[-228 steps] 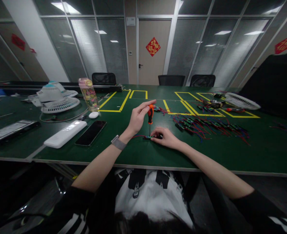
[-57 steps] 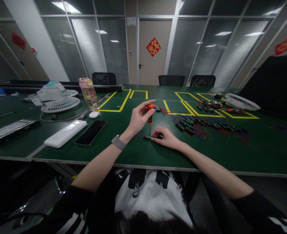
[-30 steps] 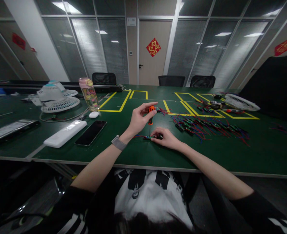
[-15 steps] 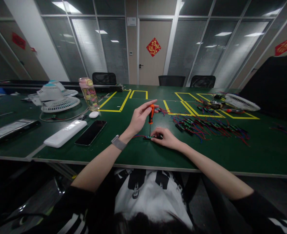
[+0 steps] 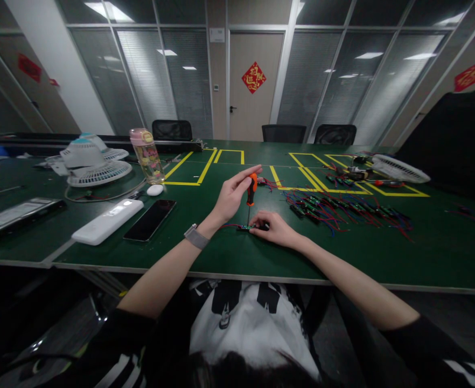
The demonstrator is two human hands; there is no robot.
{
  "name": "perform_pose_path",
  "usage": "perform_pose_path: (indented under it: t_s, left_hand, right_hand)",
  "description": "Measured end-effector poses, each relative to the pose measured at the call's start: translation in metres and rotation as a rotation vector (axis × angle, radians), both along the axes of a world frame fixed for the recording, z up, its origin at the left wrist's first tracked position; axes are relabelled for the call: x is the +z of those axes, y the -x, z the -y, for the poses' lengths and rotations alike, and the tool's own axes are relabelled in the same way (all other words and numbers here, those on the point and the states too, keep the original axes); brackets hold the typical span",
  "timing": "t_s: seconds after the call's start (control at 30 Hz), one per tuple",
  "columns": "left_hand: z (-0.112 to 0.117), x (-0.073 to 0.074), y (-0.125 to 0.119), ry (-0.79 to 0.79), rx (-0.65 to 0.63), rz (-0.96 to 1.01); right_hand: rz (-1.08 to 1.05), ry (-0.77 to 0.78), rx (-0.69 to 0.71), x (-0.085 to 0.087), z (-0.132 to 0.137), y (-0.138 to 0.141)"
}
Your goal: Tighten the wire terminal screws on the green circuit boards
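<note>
My left hand [image 5: 233,194] is closed round the orange and black handle of a screwdriver [image 5: 251,191], which stands nearly upright. The screwdriver's thin shaft runs down to a small green circuit board [image 5: 244,228] lying on the table. Red and blue wires leave the board's left end. With bent fingers, my right hand [image 5: 273,229] grips the right end of this board and rests on the tabletop. Those fingertips cover part of the board, and the exact spot under the screwdriver tip is too small to make out.
Several wired circuit boards [image 5: 342,207] lie heaped on the green table [image 5: 221,258] to the right. A phone [image 5: 151,220], a white power bank [image 5: 108,221], a drink bottle [image 5: 147,156] and a fan [image 5: 96,167] are at the left. Another fan part [image 5: 399,168] lies far right.
The screwdriver handle leans very slightly differently between my left fingers. Both hands stay in place, and the board has not visibly moved.
</note>
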State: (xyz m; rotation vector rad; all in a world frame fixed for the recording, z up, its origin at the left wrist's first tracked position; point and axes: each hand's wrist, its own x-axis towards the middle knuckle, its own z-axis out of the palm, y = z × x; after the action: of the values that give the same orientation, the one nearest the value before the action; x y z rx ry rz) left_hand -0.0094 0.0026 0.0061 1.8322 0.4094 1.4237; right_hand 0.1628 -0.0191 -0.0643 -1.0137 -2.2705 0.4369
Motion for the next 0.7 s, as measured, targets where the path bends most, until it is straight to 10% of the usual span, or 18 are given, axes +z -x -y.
perform_pose_path:
  t_s: [0.33, 0.7]
  left_hand:
    - [0.0028, 0.0015, -0.0002, -0.091, 0.174, 0.010]
    - [-0.0047, -0.0032, -0.0003, 0.034, -0.012, 0.131]
  right_hand:
    - [-0.011, -0.002, -0.012, -0.0013, -0.0007, 0.0002]
    - [-0.010, -0.009, 0.005, -0.0017, -0.0011, -0.0004]
